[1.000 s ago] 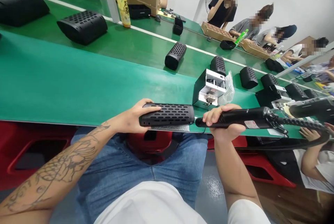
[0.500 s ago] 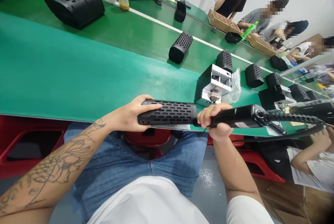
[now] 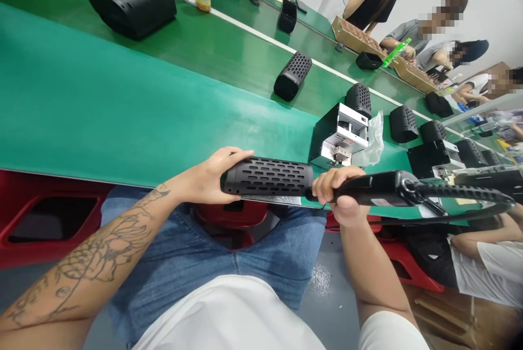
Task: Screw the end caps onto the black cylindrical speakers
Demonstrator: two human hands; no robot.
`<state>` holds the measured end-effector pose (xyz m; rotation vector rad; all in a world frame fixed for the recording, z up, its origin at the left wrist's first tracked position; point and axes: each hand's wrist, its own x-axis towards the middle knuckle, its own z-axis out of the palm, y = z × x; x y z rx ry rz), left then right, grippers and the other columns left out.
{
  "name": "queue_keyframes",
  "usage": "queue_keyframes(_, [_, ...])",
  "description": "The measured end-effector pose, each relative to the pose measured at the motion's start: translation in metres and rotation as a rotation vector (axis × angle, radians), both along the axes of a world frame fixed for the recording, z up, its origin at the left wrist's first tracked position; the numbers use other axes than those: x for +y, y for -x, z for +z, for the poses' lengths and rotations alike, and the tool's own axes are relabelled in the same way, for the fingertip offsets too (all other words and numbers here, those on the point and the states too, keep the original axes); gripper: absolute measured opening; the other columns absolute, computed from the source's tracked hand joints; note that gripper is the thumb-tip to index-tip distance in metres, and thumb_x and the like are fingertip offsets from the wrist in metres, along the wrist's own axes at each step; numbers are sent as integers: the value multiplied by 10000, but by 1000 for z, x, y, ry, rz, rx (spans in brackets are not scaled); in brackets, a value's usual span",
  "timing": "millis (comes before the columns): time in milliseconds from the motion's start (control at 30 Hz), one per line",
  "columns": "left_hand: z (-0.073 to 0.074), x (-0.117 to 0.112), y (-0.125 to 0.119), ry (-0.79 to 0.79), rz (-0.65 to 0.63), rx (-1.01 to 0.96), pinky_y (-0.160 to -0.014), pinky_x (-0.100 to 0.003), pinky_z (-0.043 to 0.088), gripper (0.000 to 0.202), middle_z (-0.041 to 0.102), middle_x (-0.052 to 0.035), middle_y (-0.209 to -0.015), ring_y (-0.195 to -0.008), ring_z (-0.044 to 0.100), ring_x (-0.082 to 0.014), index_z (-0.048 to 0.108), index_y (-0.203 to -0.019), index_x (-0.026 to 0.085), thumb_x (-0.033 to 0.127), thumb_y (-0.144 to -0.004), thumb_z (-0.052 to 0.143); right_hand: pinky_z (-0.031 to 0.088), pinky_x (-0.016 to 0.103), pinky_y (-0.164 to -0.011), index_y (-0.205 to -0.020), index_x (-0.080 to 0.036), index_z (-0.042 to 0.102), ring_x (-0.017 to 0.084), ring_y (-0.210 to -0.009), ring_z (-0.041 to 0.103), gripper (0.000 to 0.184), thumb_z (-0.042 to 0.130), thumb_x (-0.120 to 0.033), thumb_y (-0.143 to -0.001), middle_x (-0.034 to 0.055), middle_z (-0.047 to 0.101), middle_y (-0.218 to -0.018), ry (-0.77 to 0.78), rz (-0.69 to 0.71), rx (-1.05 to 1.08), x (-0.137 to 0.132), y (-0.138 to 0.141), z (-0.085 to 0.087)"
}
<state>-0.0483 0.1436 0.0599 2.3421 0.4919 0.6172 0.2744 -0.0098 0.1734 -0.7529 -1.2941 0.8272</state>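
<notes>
My left hand (image 3: pixel 212 176) grips the left end of a black perforated speaker shell (image 3: pixel 267 177) lying on its side at the near edge of the green conveyor belt (image 3: pixel 122 116). My right hand (image 3: pixel 341 195) is wrapped round a black electric screwdriver (image 3: pixel 376 188), held level with its tip against the shell's right end. A coiled cable (image 3: pixel 461 193) runs from the screwdriver off to the right.
A silver and black screw feeder box (image 3: pixel 337 135) with a clear plastic bag (image 3: pixel 373 140) stands just beyond my right hand. Several more black shells (image 3: pixel 292 74) lie along the belt. Other people sit across the line and at my right. Red bins (image 3: pixel 49 219) sit under the table.
The view has shifted slightly, and the screwdriver tip has closed up against the shell's right end. Both hands keep their grip.
</notes>
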Motion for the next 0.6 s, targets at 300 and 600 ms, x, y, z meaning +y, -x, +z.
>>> queue_keyframes(300, [-32, -14, -18, 24, 54, -219, -1398, -633, 529, 1124, 501, -195, -1764, -1678, 560, -429, 382, -1799, 321, 291, -861, 1001, 516, 299, -455, -870, -265, 676, 141, -417, 550, 327, 853, -521, -969, -89, 584, -563, -215, -846, -19, 69, -107, 3])
queue_keyframes(600, [-40, -22, -24, 72, 121, -180, -1407, -659, 506, 1257, 449, -224, -1815, -1708, 534, -448, 241, -1877, 309, 345, -875, 998, 532, 329, -479, -899, -267, 696, 163, -434, 569, 346, 887, -550, -954, -73, 601, -582, -88, -801, -17, 53, -103, -7])
